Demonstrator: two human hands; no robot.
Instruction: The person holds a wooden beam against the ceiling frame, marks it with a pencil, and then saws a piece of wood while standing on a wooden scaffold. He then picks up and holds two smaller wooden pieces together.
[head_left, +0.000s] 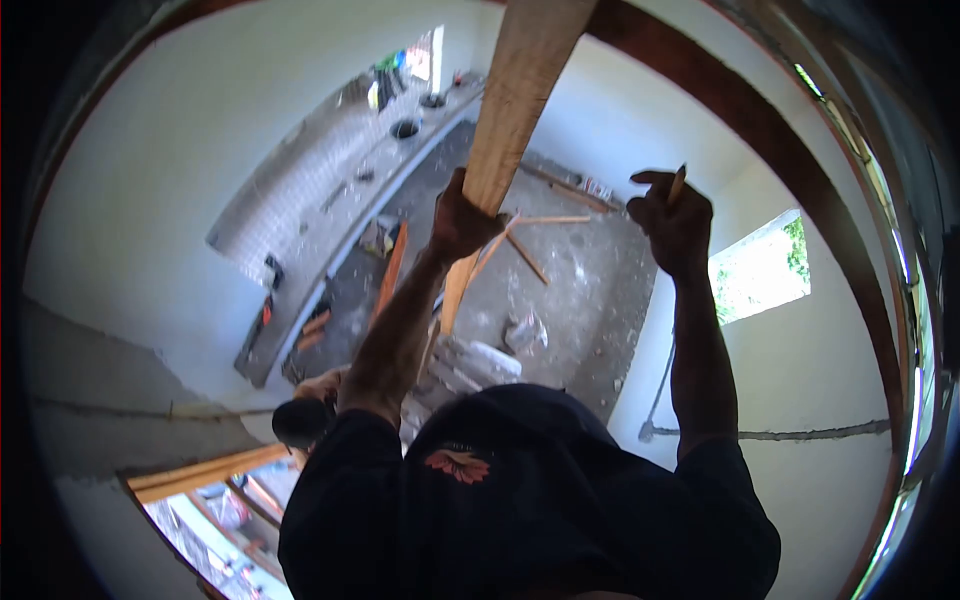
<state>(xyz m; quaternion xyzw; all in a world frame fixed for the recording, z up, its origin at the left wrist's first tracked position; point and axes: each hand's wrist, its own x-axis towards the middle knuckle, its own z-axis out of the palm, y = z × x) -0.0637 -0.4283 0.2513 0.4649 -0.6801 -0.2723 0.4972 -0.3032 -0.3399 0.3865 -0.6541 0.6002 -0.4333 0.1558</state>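
Observation:
A long pale wooden board [522, 95] runs from the top edge of the view down toward the floor. Around its lower part my left hand [465, 222] is closed, with the fingers wrapped round its edges. My right hand [675, 222] is raised on the right, apart from the board, and holds a short pencil-like wooden stick [678, 184] between bent fingers, its dark tip upward. The index finger of that hand points to the left.
Another person [303, 422] is below on the left. Loose wood strips [527, 258] and a plastic bag [525, 333] lie on the floor [590, 300]. A long counter [345, 215] holds buckets. A dark beam [745, 110] crosses the upper right.

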